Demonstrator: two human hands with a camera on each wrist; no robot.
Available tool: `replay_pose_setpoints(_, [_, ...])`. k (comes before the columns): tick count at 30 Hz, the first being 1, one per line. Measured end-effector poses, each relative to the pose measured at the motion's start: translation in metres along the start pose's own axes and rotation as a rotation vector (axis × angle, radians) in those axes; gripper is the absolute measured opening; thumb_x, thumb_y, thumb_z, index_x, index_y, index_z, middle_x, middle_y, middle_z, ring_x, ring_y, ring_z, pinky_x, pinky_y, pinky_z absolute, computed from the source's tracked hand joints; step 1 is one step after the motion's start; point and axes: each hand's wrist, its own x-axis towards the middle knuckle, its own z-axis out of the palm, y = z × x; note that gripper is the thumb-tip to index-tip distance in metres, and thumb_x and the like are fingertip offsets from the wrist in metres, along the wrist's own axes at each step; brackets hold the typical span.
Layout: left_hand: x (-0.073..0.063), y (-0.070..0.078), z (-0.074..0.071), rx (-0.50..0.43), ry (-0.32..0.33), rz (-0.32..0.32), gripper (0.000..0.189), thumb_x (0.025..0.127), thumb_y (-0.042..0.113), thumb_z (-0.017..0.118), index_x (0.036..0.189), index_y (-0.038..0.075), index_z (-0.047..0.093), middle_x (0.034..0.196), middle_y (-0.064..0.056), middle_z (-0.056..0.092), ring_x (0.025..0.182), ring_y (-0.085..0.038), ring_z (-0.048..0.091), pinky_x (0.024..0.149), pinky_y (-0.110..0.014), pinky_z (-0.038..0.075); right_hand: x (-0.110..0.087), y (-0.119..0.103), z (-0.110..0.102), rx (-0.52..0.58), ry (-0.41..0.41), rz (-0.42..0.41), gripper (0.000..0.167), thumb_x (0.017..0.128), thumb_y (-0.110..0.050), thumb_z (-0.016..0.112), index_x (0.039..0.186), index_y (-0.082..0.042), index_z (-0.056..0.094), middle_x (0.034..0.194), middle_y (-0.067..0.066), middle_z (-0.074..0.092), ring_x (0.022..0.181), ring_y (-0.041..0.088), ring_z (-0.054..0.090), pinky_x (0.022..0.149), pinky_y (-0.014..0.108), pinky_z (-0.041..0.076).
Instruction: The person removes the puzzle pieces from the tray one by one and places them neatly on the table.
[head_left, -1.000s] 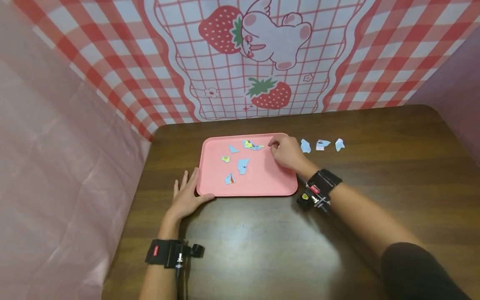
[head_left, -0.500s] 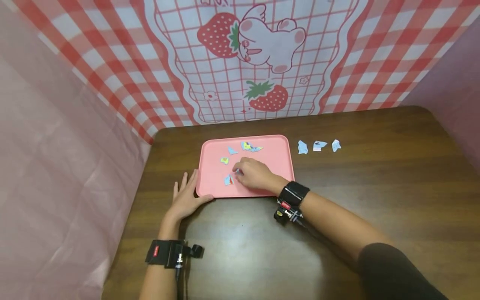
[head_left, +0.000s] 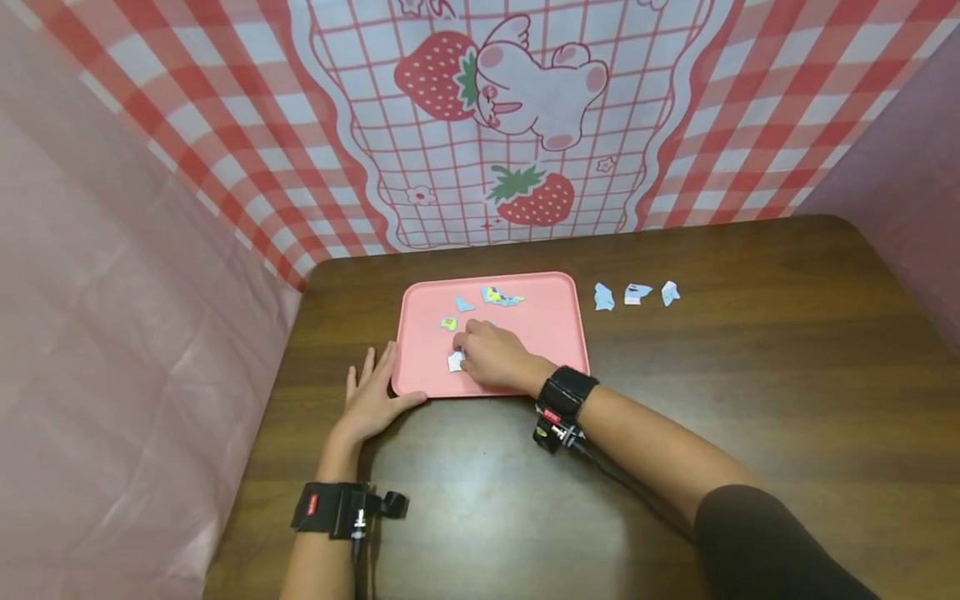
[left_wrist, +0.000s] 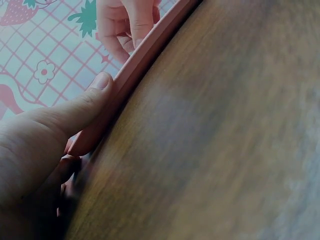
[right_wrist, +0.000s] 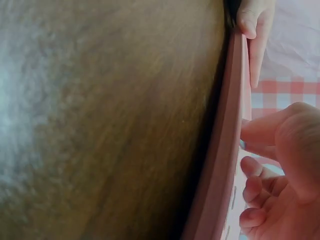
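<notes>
The pink rectangular tray (head_left: 551, 312) lies on the brown wooden table (head_left: 750, 383), toward its far edge, with the red-and-white printed cloth (head_left: 555, 87) behind and the pale-pink plain cloth (head_left: 112, 333) to the left. In the tray, the long yellow-and-blue flat piece (head_left: 499, 296) lies far, the pale-blue triangular flat piece (head_left: 463, 305) left of it, the small yellow flat piece (head_left: 448, 323) nearer and further left, and the white-and-blue flat piece (head_left: 454, 362) nearest, at the fingers of the bare right hand (head_left: 493, 356), beyond which another blue flat piece (head_left: 492, 322) shows in part. The bare left hand (head_left: 369, 408) touches the tray's near left corner. Right of the tray, three pale-blue flat irregular pieces (head_left: 637, 293) lie in a row
</notes>
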Motion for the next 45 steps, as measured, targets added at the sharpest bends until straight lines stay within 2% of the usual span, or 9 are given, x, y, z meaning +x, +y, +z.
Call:
replay_pose_setpoints(6, [-0.001, 0.000, 0.000, 0.002, -0.005, -0.005, 0.112, 0.085, 0.067, 0.068, 0.164, 0.014, 0.009, 0.169, -0.005, 0.009, 0.154, -0.031, -0.008, 0.117, -0.058, -0.014, -0.005, -0.001, -0.002, 0.171, 0.048, 0.073, 0.004, 0.091, -0.016, 0.072, 0.091, -0.014, 0.070, 0.084, -0.003, 0.061, 0.077, 0.014, 0.057, 0.069, 0.033, 0.049])
replay_pose_setpoints(9, [-0.001, 0.000, 0.000, 0.008, 0.000, 0.000, 0.112, 0.085, 0.066, 0.068, 0.164, 0.013, 0.009, 0.169, -0.006, 0.009, 0.154, -0.031, -0.008, 0.117, -0.058, -0.014, -0.009, 0.001, -0.004, 0.299, 0.094, 0.080, 0.010, 0.090, -0.015, 0.074, 0.083, -0.014, 0.066, 0.074, -0.007, 0.062, 0.070, 0.010, 0.056, 0.065, 0.029, 0.046])
replay_pose_setpoints(12, [-0.001, 0.000, 0.000, 0.010, 0.008, 0.009, 0.112, 0.085, 0.065, 0.069, 0.164, 0.012, 0.010, 0.169, -0.007, 0.010, 0.154, -0.032, -0.007, 0.117, -0.058, -0.013, -0.013, 0.004, -0.009, 0.413, 0.128, 0.077, 0.003, 0.088, -0.009, 0.072, 0.089, -0.010, 0.069, 0.071, -0.007, 0.062, 0.065, 0.008, 0.055, 0.063, 0.026, 0.044])
replay_pose_setpoints(16, [-0.001, -0.001, 0.000, 0.001, 0.009, 0.016, 0.112, 0.085, 0.063, 0.070, 0.164, 0.012, 0.010, 0.169, -0.008, 0.010, 0.154, -0.033, -0.007, 0.117, -0.059, -0.013, -0.018, 0.013, -0.019, 0.501, 0.145, 0.091, 0.023, 0.088, -0.001, 0.062, 0.108, -0.002, 0.073, 0.072, -0.004, 0.063, 0.063, 0.009, 0.056, 0.061, 0.027, 0.043])
replay_pose_setpoints(22, [-0.002, -0.003, -0.001, -0.007, 0.003, 0.004, 0.112, 0.085, 0.065, 0.069, 0.164, 0.014, 0.008, 0.169, -0.005, 0.009, 0.154, -0.031, -0.008, 0.117, -0.058, -0.014, -0.028, 0.041, -0.032, 0.514, 0.169, 0.166, 0.031, 0.088, -0.001, 0.053, 0.110, -0.003, 0.075, 0.082, 0.002, 0.070, 0.072, 0.011, 0.062, 0.066, 0.029, 0.044])
replay_pose_setpoints(29, [-0.003, -0.003, 0.002, -0.019, -0.004, 0.006, 0.112, 0.085, 0.067, 0.068, 0.164, 0.016, 0.008, 0.169, -0.004, 0.008, 0.154, -0.030, -0.009, 0.117, -0.057, -0.015, -0.053, 0.086, -0.056, 0.492, 0.237, 0.266, 0.030, 0.089, -0.004, 0.054, 0.112, -0.002, 0.075, 0.089, 0.009, 0.069, 0.072, 0.021, 0.058, 0.063, 0.032, 0.044])
replay_pose_setpoints(34, [-0.002, -0.003, 0.002, -0.018, -0.003, 0.015, 0.112, 0.085, 0.067, 0.068, 0.164, 0.016, 0.008, 0.169, -0.004, 0.008, 0.154, -0.030, -0.009, 0.117, -0.058, -0.015, -0.072, 0.118, -0.071, 0.464, 0.258, 0.332, 0.028, 0.092, -0.008, 0.060, 0.116, -0.004, 0.074, 0.083, 0.011, 0.066, 0.072, 0.024, 0.056, 0.062, 0.034, 0.043])
replay_pose_setpoints(40, [0.000, -0.003, 0.000, -0.007, 0.004, 0.033, 0.109, 0.087, 0.065, 0.067, 0.164, 0.017, 0.007, 0.169, -0.003, 0.008, 0.154, -0.029, -0.009, 0.117, -0.058, -0.014, -0.091, 0.146, -0.087, 0.408, 0.311, 0.345, 0.024, 0.092, -0.011, 0.067, 0.113, -0.003, 0.075, 0.084, 0.010, 0.069, 0.072, 0.018, 0.056, 0.063, 0.032, 0.043])
replay_pose_setpoints(45, [0.000, -0.003, -0.001, 0.002, -0.010, 0.024, 0.109, 0.087, 0.066, 0.066, 0.164, 0.018, 0.006, 0.169, -0.003, 0.007, 0.154, -0.028, -0.010, 0.117, -0.058, -0.014, -0.104, 0.160, -0.096, 0.436, 0.355, 0.363, 0.021, 0.090, -0.006, 0.070, 0.109, 0.002, 0.075, 0.081, 0.012, 0.070, 0.067, 0.010, 0.056, 0.059, 0.024, 0.044])
